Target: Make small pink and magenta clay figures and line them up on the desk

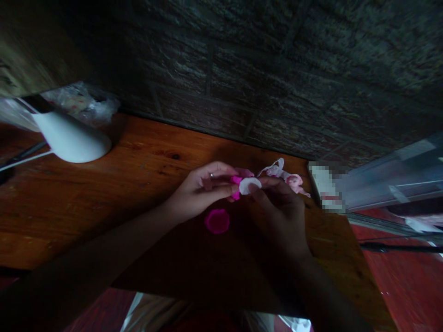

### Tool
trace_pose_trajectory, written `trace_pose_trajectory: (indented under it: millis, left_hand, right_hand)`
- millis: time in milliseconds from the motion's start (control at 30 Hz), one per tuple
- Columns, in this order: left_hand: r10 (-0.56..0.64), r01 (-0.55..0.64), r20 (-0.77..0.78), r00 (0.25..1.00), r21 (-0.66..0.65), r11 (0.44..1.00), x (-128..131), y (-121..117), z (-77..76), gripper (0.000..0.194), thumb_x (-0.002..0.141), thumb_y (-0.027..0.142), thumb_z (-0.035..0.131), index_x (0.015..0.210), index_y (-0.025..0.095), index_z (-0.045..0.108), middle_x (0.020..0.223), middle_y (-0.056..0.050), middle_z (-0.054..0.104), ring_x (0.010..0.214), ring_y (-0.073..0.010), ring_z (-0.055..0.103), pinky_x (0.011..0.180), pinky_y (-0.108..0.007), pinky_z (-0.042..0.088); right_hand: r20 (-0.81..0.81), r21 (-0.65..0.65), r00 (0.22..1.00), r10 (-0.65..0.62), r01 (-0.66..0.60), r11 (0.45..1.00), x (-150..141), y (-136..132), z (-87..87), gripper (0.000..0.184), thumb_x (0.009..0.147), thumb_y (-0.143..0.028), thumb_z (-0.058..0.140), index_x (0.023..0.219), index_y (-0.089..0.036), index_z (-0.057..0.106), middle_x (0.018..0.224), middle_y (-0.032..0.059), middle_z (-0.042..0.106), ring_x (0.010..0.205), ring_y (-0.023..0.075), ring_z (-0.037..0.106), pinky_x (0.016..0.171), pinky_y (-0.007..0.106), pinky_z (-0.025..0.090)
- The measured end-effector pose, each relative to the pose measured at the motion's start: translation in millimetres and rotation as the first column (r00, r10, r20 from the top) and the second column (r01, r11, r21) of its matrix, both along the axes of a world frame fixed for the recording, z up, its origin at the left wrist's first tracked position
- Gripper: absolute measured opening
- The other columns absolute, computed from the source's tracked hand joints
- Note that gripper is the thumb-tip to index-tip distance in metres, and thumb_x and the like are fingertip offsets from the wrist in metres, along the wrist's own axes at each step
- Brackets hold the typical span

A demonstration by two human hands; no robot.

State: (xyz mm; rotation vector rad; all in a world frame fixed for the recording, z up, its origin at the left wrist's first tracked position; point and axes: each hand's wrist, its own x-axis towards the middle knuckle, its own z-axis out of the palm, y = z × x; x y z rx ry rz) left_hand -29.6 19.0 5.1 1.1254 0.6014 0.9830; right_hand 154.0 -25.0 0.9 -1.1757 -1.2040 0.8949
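Above the wooden table, my left hand point(197, 189) is closed in a pinch on a bright magenta crinkled piece point(236, 180), with a ring on one finger. My right hand point(282, 212) pinches a white round petal-like piece point(249, 185) between thumb and fingers, right up against the magenta one. Whether the two are joined I cannot tell. On the table below them lies a magenta round piece with a scalloped edge point(217, 221). Pale pink crumpled pieces point(296, 182) and a whitish curled strip point(277, 167) rest behind my right hand.
A white cone-shaped lamp base point(71, 136) stands at the left, with clear crinkled plastic point(86, 106) behind it. Along the back runs a dark brick-patterned wall point(221, 74). A pale box point(325, 186), partly blurred out, sits near the right edge beside a translucent plastic panel point(398, 170).
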Motion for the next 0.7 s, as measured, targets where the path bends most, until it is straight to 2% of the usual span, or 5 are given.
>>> trace_pose_trajectory:
  millis: [167,300,500,567,700]
  left_hand:
    - [0.005,-0.005,-0.001,1.0,0.088,0.996,0.5,1.4,-3.3,0.029,0.08,0.019,0.085,0.105,0.019,0.071,0.111,-0.006,0.079,0.078,-0.0139,0.075,0.067,-0.023,0.062]
    - [0.043,-0.038,-0.033,0.999,0.146,0.989,1.6,0.9,-2.7,0.023,0.083,0.018,0.081,0.106,0.018,0.076,0.123,-0.008,0.077,0.077,-0.0121,0.073,0.062,-0.02,0.059]
    - [-0.006,0.022,-0.176,0.984,0.093,0.995,-6.1,5.0,3.4,0.017,0.087,0.027,0.08,0.102,0.019,0.08,0.093,-0.004,0.081,0.067,-0.0124,0.069,0.062,-0.024,0.057]
    - [0.028,-0.002,-0.225,0.974,0.116,0.993,-9.5,9.6,1.3,0.017,0.085,0.029,0.081,0.098,0.018,0.08,0.086,-0.003,0.08,0.067,-0.013,0.068,0.064,-0.025,0.056]
    - [0.116,-0.066,-0.291,0.95,0.178,0.982,-13.9,17.8,-5.1,0.018,0.085,0.032,0.08,0.096,0.018,0.081,0.086,-0.005,0.08,0.074,-0.0148,0.07,0.068,-0.026,0.056]
  right_hand:
    - [0.014,-0.006,1.0,0.003,-0.003,1.0,1.2,-0.4,0.3,0.008,0.085,-0.029,0.08,0.091,-0.026,0.076,0.087,-0.0001,0.08,0.08,0.0173,0.076,0.074,0.033,0.066]
    - [-0.046,-0.027,0.999,0.008,-0.009,1.0,-0.7,-1.2,1.9,0.009,0.082,-0.029,0.082,0.09,-0.026,0.079,0.087,-0.0002,0.08,0.074,0.0154,0.073,0.068,0.03,0.064]
    - [-0.147,-0.105,0.989,0.029,-0.045,0.993,4.2,2.1,1.7,0.01,0.081,-0.03,0.084,0.09,-0.028,0.082,0.086,-0.0019,0.081,0.071,0.0132,0.072,0.063,0.026,0.062]
    - [-0.141,-0.12,0.99,0.027,-0.044,0.992,7.8,3.9,-0.2,0.01,0.08,-0.03,0.085,0.09,-0.028,0.082,0.086,-0.0017,0.082,0.072,0.0135,0.073,0.064,0.026,0.061]
    - [-0.085,-0.136,0.995,0.046,-0.057,0.989,11.2,6.1,-4.8,0.012,0.079,-0.031,0.085,0.091,-0.028,0.082,0.091,-0.0003,0.084,0.08,0.0176,0.077,0.07,0.032,0.064]
